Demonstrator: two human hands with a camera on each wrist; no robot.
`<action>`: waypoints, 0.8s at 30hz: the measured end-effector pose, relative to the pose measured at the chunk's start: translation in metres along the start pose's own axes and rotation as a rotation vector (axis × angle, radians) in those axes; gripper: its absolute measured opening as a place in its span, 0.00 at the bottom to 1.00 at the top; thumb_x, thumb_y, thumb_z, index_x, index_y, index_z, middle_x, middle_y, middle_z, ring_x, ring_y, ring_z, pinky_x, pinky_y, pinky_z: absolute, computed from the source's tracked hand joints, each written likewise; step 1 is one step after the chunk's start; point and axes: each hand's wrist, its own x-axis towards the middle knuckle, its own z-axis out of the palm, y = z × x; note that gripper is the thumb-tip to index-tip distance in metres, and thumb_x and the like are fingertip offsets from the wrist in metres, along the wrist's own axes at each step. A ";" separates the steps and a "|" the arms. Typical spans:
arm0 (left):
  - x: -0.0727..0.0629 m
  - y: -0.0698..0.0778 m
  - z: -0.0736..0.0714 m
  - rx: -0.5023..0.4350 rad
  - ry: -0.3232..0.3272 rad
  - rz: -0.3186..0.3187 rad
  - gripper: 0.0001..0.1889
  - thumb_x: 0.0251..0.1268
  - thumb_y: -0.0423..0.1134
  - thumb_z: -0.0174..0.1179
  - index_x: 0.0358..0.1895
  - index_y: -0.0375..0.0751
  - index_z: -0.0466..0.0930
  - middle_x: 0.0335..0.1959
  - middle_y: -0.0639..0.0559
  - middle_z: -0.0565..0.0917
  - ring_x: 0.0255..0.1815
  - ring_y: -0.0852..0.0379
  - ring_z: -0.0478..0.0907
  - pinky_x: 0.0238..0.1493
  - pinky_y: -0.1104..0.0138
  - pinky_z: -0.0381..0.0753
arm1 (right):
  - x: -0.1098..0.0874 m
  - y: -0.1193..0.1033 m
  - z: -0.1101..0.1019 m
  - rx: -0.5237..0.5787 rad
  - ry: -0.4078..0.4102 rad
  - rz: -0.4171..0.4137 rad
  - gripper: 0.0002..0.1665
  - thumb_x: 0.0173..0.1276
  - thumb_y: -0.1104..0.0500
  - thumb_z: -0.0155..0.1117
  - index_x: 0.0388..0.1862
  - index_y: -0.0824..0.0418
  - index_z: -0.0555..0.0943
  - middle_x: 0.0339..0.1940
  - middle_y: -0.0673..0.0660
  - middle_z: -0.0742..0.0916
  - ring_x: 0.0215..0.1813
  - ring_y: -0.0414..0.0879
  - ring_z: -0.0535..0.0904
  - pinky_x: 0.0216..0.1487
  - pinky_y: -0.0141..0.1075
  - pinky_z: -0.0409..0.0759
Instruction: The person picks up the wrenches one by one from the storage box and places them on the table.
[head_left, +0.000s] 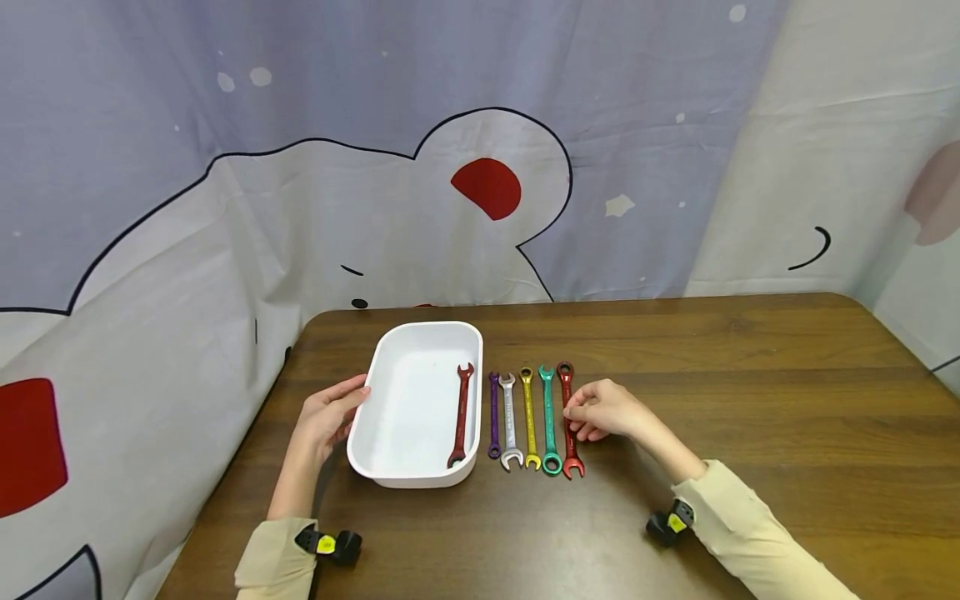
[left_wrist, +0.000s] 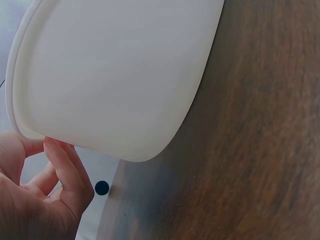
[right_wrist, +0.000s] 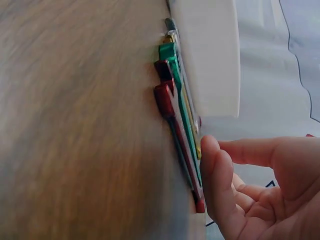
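Observation:
A white plastic tray sits on the table, and my left hand grips its left rim, thumb on the edge and fingers underneath. In the left wrist view those fingers meet the tray's wall. Inside the tray, along its right side, lies a dark red wrench. Right of the tray is a row of wrenches: purple, silver, yellow, green and red. My right hand hovers at the red wrench's middle, fingers loosely bent, with nothing between thumb and fingertips in the right wrist view.
The brown wooden table extends well to the right of the wrenches. Behind it hangs a printed curtain in lilac and white. Each forearm wears a black wrist camera, one on the left and one on the right.

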 end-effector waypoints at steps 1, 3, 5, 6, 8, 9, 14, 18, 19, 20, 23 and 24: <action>0.000 0.000 0.000 -0.002 -0.001 0.001 0.28 0.64 0.42 0.63 0.67 0.41 0.70 0.31 0.66 0.84 0.29 0.70 0.78 0.26 0.75 0.73 | -0.001 -0.001 0.000 -0.003 -0.002 -0.003 0.10 0.67 0.61 0.60 0.38 0.69 0.80 0.25 0.54 0.86 0.24 0.40 0.82 0.27 0.34 0.82; 0.000 0.000 0.000 -0.004 -0.003 0.004 0.28 0.64 0.42 0.63 0.67 0.41 0.70 0.32 0.66 0.84 0.29 0.70 0.78 0.26 0.75 0.74 | -0.001 -0.003 0.001 -0.008 -0.003 -0.007 0.10 0.68 0.61 0.60 0.39 0.69 0.80 0.25 0.55 0.86 0.24 0.40 0.82 0.28 0.34 0.83; 0.000 0.000 0.000 -0.004 -0.005 0.004 0.28 0.64 0.43 0.63 0.67 0.41 0.70 0.31 0.66 0.84 0.29 0.70 0.78 0.26 0.75 0.74 | -0.003 -0.006 0.002 -0.010 -0.005 -0.011 0.10 0.68 0.61 0.60 0.39 0.69 0.80 0.25 0.55 0.86 0.24 0.40 0.82 0.28 0.34 0.82; 0.000 0.000 0.000 -0.005 -0.006 0.004 0.28 0.64 0.43 0.63 0.67 0.41 0.70 0.31 0.66 0.84 0.29 0.70 0.78 0.26 0.75 0.74 | -0.003 -0.006 0.003 -0.009 -0.004 -0.012 0.10 0.68 0.61 0.60 0.39 0.69 0.80 0.25 0.55 0.86 0.24 0.39 0.82 0.28 0.33 0.82; 0.000 0.000 0.000 -0.006 -0.007 0.002 0.28 0.64 0.43 0.63 0.67 0.41 0.70 0.31 0.66 0.84 0.29 0.70 0.78 0.25 0.75 0.73 | -0.003 -0.008 0.004 -0.009 -0.002 -0.016 0.10 0.68 0.61 0.60 0.39 0.69 0.80 0.25 0.55 0.87 0.24 0.39 0.82 0.27 0.33 0.82; 0.000 0.000 0.000 -0.006 -0.007 0.001 0.28 0.64 0.43 0.63 0.67 0.41 0.70 0.32 0.66 0.84 0.29 0.70 0.78 0.25 0.75 0.73 | -0.003 -0.009 0.005 -0.007 -0.002 -0.019 0.10 0.68 0.61 0.60 0.39 0.69 0.80 0.25 0.55 0.87 0.24 0.39 0.82 0.27 0.33 0.82; -0.001 0.000 0.000 -0.009 -0.008 -0.003 0.28 0.64 0.43 0.63 0.67 0.42 0.70 0.32 0.66 0.84 0.30 0.70 0.78 0.25 0.76 0.73 | -0.003 -0.012 0.007 0.003 -0.005 -0.042 0.09 0.67 0.61 0.60 0.37 0.68 0.80 0.25 0.56 0.87 0.24 0.39 0.82 0.27 0.32 0.82; 0.000 0.000 0.000 -0.007 -0.008 -0.002 0.28 0.64 0.43 0.63 0.67 0.42 0.70 0.32 0.66 0.84 0.30 0.70 0.79 0.26 0.76 0.74 | -0.005 -0.018 0.008 0.004 -0.026 -0.077 0.08 0.67 0.62 0.59 0.35 0.68 0.80 0.23 0.54 0.86 0.23 0.39 0.82 0.26 0.31 0.82; 0.000 0.000 0.000 -0.006 -0.007 -0.002 0.28 0.64 0.43 0.63 0.67 0.42 0.70 0.32 0.66 0.84 0.30 0.70 0.79 0.26 0.76 0.74 | -0.005 -0.019 0.008 0.003 -0.032 -0.081 0.08 0.67 0.62 0.59 0.35 0.68 0.80 0.23 0.54 0.86 0.23 0.39 0.82 0.27 0.31 0.82; 0.000 0.000 0.000 -0.005 -0.006 -0.002 0.28 0.64 0.43 0.63 0.67 0.42 0.71 0.32 0.66 0.84 0.30 0.70 0.79 0.26 0.76 0.74 | -0.005 -0.020 0.009 0.000 -0.036 -0.086 0.09 0.67 0.62 0.58 0.35 0.68 0.80 0.23 0.54 0.86 0.23 0.38 0.82 0.27 0.32 0.82; 0.000 0.000 0.000 -0.002 -0.005 0.001 0.28 0.64 0.43 0.63 0.67 0.42 0.71 0.32 0.66 0.84 0.30 0.70 0.78 0.26 0.75 0.73 | -0.004 -0.023 0.011 -0.008 -0.040 -0.081 0.10 0.67 0.61 0.59 0.37 0.69 0.81 0.24 0.55 0.87 0.24 0.39 0.83 0.28 0.32 0.82; 0.000 0.000 0.000 -0.002 -0.005 0.002 0.28 0.64 0.43 0.63 0.67 0.42 0.70 0.32 0.66 0.84 0.30 0.70 0.78 0.26 0.75 0.73 | -0.003 -0.024 0.012 -0.012 -0.036 -0.070 0.11 0.67 0.61 0.59 0.38 0.69 0.82 0.25 0.56 0.87 0.24 0.39 0.83 0.28 0.32 0.82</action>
